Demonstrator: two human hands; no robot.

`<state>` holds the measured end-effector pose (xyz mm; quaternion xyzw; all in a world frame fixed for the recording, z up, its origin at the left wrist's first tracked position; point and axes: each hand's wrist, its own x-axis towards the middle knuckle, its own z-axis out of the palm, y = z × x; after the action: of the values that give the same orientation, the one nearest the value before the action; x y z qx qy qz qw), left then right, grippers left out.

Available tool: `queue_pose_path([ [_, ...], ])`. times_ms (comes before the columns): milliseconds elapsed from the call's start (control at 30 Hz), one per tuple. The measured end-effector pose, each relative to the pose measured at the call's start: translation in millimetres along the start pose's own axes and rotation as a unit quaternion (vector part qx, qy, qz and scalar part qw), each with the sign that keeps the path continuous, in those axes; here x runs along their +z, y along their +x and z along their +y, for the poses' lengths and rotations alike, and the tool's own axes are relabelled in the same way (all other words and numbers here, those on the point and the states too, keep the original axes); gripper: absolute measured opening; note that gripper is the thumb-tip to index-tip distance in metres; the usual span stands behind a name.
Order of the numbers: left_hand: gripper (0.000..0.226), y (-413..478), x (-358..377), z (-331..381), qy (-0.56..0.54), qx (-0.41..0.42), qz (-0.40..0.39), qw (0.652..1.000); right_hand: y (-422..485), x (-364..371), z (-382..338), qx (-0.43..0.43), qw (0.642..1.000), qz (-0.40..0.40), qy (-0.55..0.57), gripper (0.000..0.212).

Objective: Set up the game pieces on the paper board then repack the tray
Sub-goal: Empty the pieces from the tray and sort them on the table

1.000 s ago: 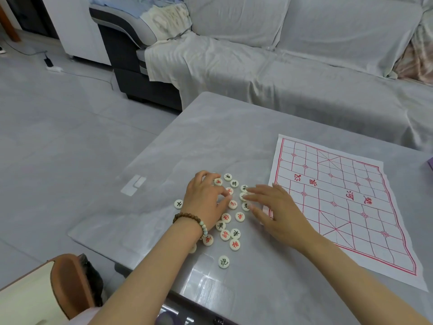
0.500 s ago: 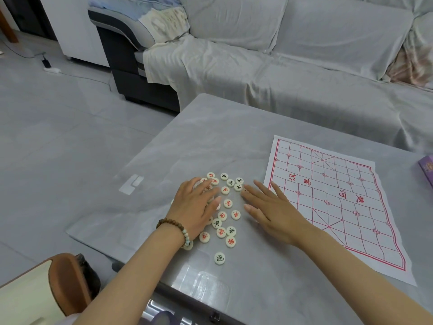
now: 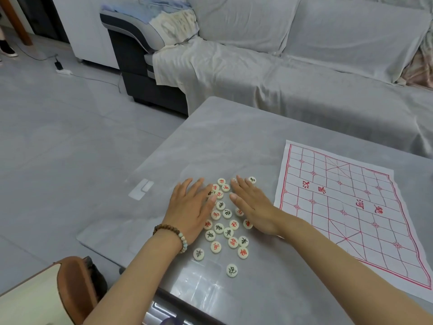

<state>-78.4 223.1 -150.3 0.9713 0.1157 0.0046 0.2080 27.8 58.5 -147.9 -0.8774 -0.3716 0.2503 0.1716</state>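
Note:
Several round cream game pieces (image 3: 223, 227) with red or black characters lie loose on the grey table, left of the paper board (image 3: 346, 207), a white sheet with a red grid. My left hand (image 3: 191, 208) lies flat with straight fingers on the left side of the pile. My right hand (image 3: 251, 204) lies flat on the pile's right side, fingers straight, covering some pieces. One piece (image 3: 232, 270) sits apart near the front edge. No tray is in view.
The grey table (image 3: 234, 141) has a white sticker (image 3: 141, 192) at its left edge. A grey covered sofa (image 3: 304, 73) stands behind. A brown chair back (image 3: 75, 287) is at the lower left, by the table's front corner.
Both hands have flattened and spread apart over the pile, pushing pieces around. The pieces now lie more spread between and under the hands.

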Motion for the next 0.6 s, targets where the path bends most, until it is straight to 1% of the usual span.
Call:
queue_pose_path([
  [133,0.056,0,-1,-9,-0.034,-0.014,0.013,0.999,18,-4,1,0.023,1.000,0.001,-0.011,0.058],
  [267,0.084,-3,-1,-18,-0.044,-0.010,0.010,0.999,40,-16,6,0.037,0.999,0.015,-0.035,0.056],
  [300,0.088,-4,-1,-20,-0.044,-0.006,0.009,0.999,49,-19,9,0.041,0.998,0.023,-0.039,0.056],
  [400,0.085,-7,-2,-19,-0.040,0.026,0.008,0.999,74,-31,14,0.058,0.997,0.044,-0.037,0.054],
  [500,0.082,-8,0,-14,-0.004,0.069,-0.002,0.998,88,-39,18,0.064,0.995,0.056,-0.047,0.053],
  [533,0.083,-9,0,-12,0.005,0.076,-0.012,0.997,88,-39,19,0.053,0.995,0.072,-0.049,0.053],
  [600,0.085,-7,2,-9,0.012,0.077,-0.030,0.996,78,-34,16,0.004,0.990,0.136,-0.042,0.052],
])
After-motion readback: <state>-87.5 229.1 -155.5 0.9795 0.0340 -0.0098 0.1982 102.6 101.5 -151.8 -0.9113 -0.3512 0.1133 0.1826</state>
